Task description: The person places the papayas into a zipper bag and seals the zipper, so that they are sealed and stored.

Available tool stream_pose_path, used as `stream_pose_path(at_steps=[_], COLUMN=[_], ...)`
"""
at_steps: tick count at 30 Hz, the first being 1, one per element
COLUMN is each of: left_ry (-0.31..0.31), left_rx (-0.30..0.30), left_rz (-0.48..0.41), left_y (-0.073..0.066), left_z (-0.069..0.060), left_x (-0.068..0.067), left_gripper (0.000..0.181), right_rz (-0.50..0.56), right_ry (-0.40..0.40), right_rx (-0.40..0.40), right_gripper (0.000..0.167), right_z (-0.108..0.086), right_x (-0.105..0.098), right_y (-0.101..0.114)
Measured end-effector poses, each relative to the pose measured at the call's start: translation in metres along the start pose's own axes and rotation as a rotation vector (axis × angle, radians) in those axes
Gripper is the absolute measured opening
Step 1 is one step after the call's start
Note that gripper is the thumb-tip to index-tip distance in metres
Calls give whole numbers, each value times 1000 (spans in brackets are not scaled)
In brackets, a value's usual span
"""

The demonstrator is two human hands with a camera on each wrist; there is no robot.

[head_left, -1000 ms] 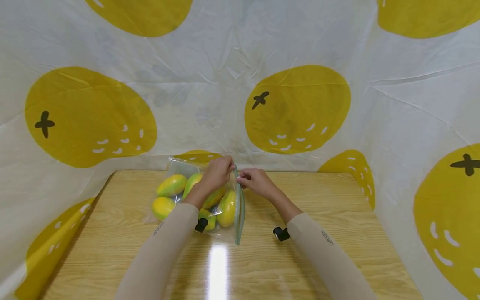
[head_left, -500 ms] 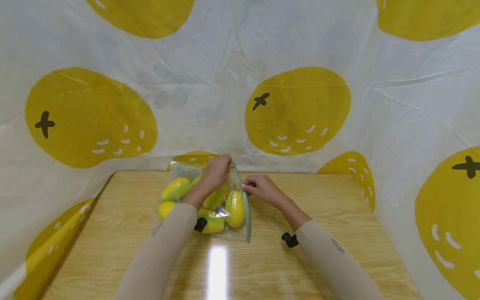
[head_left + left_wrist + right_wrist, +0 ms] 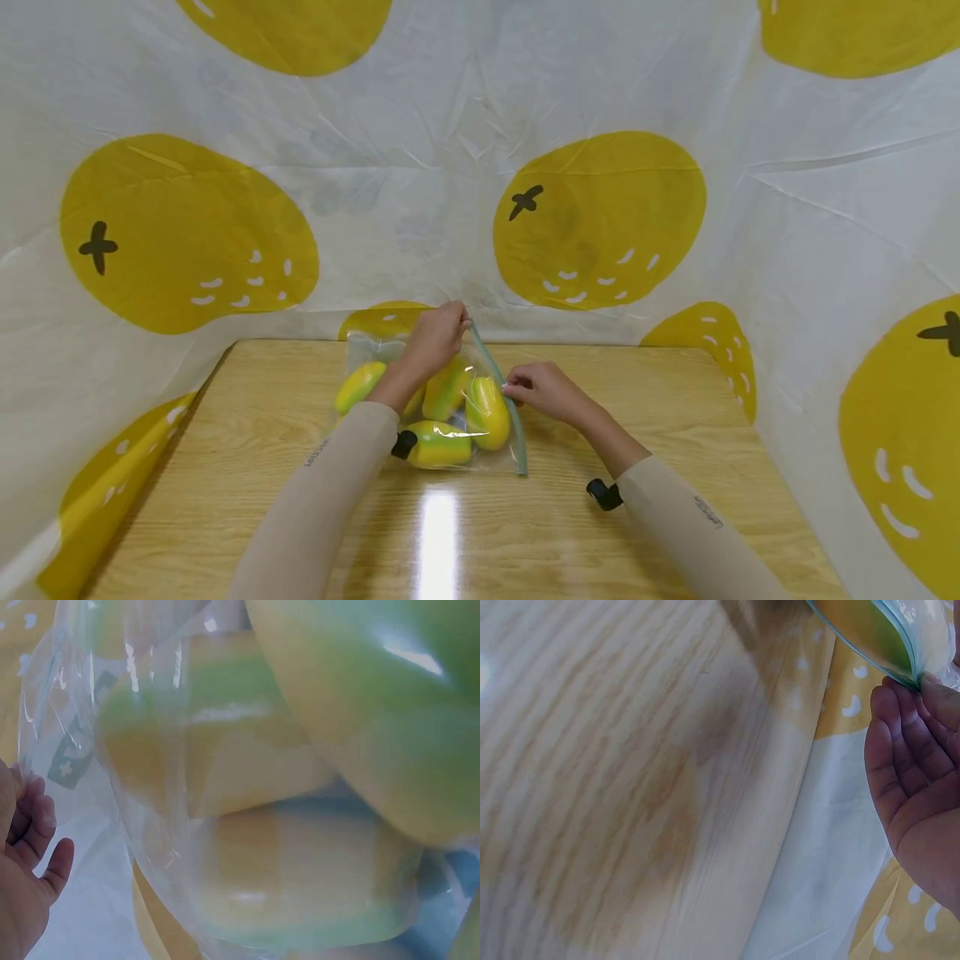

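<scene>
A clear zip bag (image 3: 366, 345) with a green sealing strip (image 3: 521, 450) lies toward the back of the table. Several yellow-green mangoes (image 3: 487, 414) fill it, and in the left wrist view a mango (image 3: 307, 877) shows through the plastic. My left hand (image 3: 437, 333) grips the strip's far end at the bag's back corner. Partway along the strip, my right hand (image 3: 553, 392) pinches it between thumb and fingers. Seen from the right wrist, the bag's mouth (image 3: 870, 634) gapes on one side of that pinch. My left forearm hides some of the mangoes.
The wooden table (image 3: 637, 517) ends at a cloth backdrop (image 3: 420, 217) printed with big yellow fruit, which hangs behind and on both sides. A black wrist camera (image 3: 604, 494) sits on my right wrist, another black camera (image 3: 404, 444) on my left.
My right hand has slid along the strip toward the near right, still pinching it. The bag and mangoes have shifted right and the strip now slants. My left hand keeps the far corner, slightly raised.
</scene>
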State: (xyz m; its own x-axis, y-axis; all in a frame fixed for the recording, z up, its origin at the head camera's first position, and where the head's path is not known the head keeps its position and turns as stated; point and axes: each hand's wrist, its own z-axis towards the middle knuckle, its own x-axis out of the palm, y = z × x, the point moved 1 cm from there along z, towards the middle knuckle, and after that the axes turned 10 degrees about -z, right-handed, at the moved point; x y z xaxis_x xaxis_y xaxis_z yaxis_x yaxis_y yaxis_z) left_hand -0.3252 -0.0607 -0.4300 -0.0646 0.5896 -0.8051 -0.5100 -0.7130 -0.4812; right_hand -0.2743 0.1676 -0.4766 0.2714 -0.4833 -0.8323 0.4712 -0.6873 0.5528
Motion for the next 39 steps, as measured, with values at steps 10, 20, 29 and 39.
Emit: stream_pose_path(at_steps=[10,20,29,39], left_ry=[10,-1,-23,-30], left_rx=[38,59,109,100], left_rz=[4,-2,36,32], left_y=[-12,-18,-21,-21], left_z=[1,7,9,13], left_x=[5,8,12,12], left_gripper=[11,12,14,16], right_rz=[42,80,79,52], right_ry=[27,36,56,69], right_rx=[26,21,13,26], right_gripper=[14,15,15,17], right_z=[-23,-40,-52,-75], right_x=[-3,-8,-4,1], right_y=[-13,-16,-29,-42])
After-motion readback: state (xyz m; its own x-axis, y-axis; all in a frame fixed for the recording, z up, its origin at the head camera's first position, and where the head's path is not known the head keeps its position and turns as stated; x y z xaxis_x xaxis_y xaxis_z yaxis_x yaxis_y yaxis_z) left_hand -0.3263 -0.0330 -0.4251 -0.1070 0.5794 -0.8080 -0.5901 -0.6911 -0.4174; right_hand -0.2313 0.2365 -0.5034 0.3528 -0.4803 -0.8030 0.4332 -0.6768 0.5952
